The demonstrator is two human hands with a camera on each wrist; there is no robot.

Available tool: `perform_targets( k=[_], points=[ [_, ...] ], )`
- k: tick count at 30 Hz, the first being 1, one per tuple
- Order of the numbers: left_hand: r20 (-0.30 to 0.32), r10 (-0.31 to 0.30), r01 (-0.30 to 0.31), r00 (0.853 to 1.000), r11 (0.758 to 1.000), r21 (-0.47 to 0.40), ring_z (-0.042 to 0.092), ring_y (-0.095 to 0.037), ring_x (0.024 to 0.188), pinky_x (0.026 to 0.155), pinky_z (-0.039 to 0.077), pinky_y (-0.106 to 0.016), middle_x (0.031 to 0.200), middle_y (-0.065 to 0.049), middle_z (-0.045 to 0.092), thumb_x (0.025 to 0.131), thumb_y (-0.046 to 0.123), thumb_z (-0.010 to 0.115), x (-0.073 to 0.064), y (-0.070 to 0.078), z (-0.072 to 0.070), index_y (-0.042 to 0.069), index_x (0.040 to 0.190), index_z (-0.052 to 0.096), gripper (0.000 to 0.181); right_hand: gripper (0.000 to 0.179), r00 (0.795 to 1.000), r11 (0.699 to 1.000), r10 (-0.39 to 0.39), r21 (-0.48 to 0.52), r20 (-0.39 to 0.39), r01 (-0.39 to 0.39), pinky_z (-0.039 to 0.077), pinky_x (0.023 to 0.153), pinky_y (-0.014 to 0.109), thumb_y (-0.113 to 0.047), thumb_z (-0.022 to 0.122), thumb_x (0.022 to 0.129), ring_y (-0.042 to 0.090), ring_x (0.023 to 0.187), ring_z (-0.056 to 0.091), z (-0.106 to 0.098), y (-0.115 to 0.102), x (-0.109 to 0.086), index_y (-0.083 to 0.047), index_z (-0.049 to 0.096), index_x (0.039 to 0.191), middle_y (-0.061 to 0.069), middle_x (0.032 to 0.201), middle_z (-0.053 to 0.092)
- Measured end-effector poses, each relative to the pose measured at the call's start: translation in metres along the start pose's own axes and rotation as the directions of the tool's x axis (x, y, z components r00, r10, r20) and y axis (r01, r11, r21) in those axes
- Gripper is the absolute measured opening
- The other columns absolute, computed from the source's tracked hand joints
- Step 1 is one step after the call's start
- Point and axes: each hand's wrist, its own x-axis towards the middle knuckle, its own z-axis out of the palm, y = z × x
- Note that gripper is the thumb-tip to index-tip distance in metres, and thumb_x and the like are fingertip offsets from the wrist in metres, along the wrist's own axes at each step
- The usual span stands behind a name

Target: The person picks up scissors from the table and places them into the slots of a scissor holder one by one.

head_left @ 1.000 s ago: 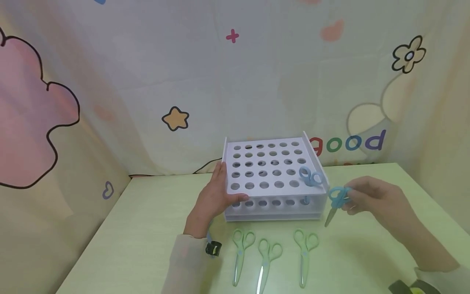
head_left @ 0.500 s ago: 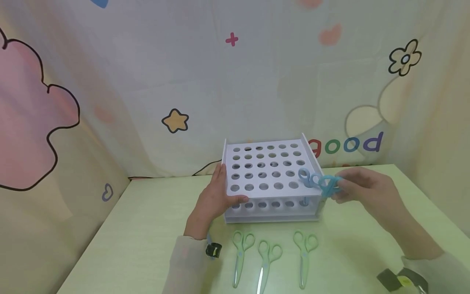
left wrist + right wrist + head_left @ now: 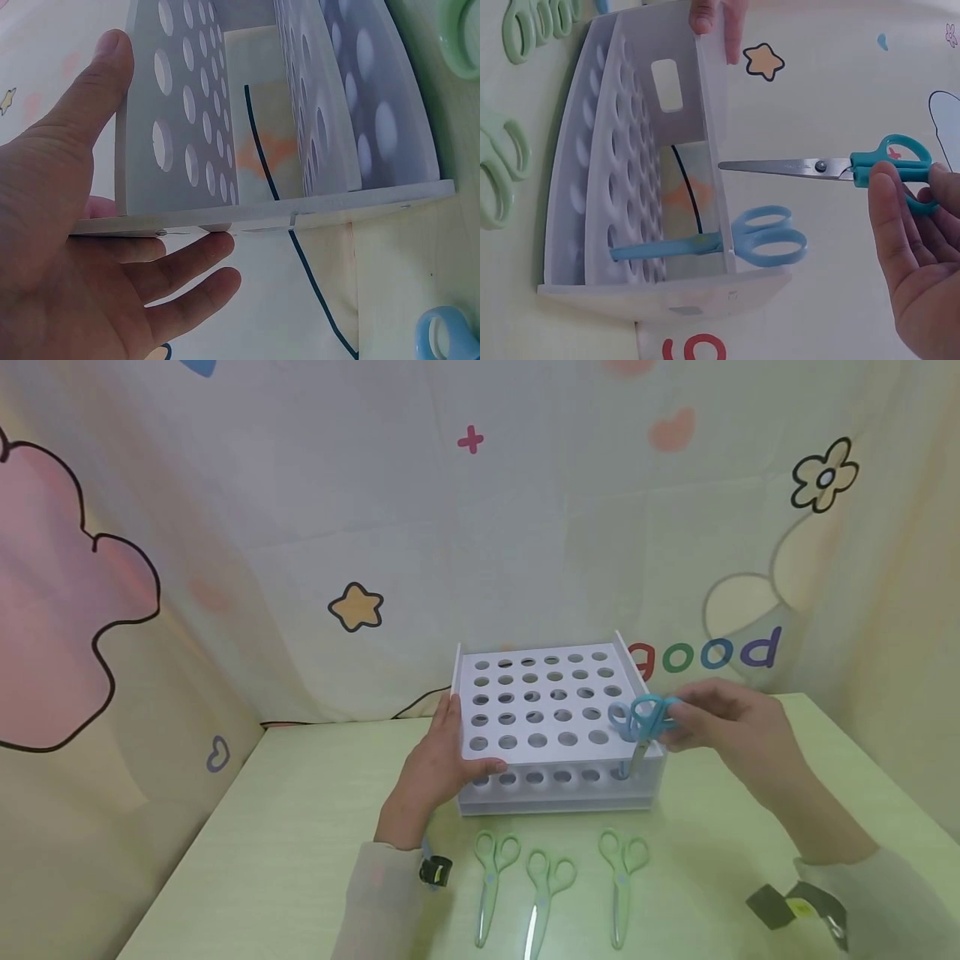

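A white rack (image 3: 522,756) with rows of round holes stands on the table. My left hand (image 3: 435,760) rests on its left front corner, thumb along the top plate's front edge, fingers straight along the outside of the side panel. My right hand (image 3: 731,718) pinches teal-handled scissors (image 3: 864,168) by the handles. Their bare metal blades point down over the rack's front right, and in the right wrist view the tip reaches the top plate's edge. Beside them, light blue scissors (image 3: 667,248) stand in a front right hole, handles above the plate, sheathed blades passing down to the lower plate.
Three light green scissors lie before the rack: a left pair (image 3: 491,877), a middle pair (image 3: 542,897) and a right pair (image 3: 619,881). A light blue handle loop (image 3: 424,341) shows near my left wrist. A patterned curtain (image 3: 525,543) hangs behind the table (image 3: 300,827).
My right hand has carried the teal-handled scissors left and up from beside the rack to over its front right corner. My left hand has stayed on the rack.
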Motion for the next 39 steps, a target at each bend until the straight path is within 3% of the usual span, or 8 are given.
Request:
perform_targets(
  k=[18,28,39],
  points=[
    [0.0,0.009,-0.009,1.0,1.0,0.007,0.041,-0.031,0.137,0.103,0.042,-0.047,0.17,-0.006,0.002,0.077,0.052,0.085,0.001,-0.004,0.002,0.006,0.163,0.007,0.125,0.007,1.0,0.973,0.0,0.232,0.01,-0.002,0.057,0.072,0.032,-0.003,0.069,0.096,0.018,0.079,0.074,0.024,-0.008,0.017,0.001,0.066,0.102,0.004,0.092,0.073],
    [-0.009,0.025,-0.025,1.0,1.0,0.013,0.04,-0.032,0.139,0.102,0.042,-0.047,0.169,-0.008,0.003,0.077,0.053,0.085,0.002,-0.004,0.001,0.005,0.162,0.007,0.125,0.007,0.999,0.953,-0.024,0.301,0.033,0.012,0.057,0.073,0.036,-0.001,0.069,0.095,0.019,0.08,0.073,0.036,-0.003,0.024,0.003,0.065,0.099,0.006,0.093,0.072],
    [0.001,0.003,-0.003,1.0,1.0,0.005,0.04,-0.031,0.138,0.104,0.041,-0.047,0.17,-0.005,0.0,0.077,0.051,0.086,0.001,-0.001,0.0,0.007,0.163,0.006,0.125,0.015,1.0,0.968,0.015,0.25,0.019,-0.019,0.057,0.074,0.036,-0.005,0.069,0.096,0.018,0.082,0.074,0.044,-0.004,0.027,0.005,0.061,0.103,0.006,0.093,0.072]
  ],
)
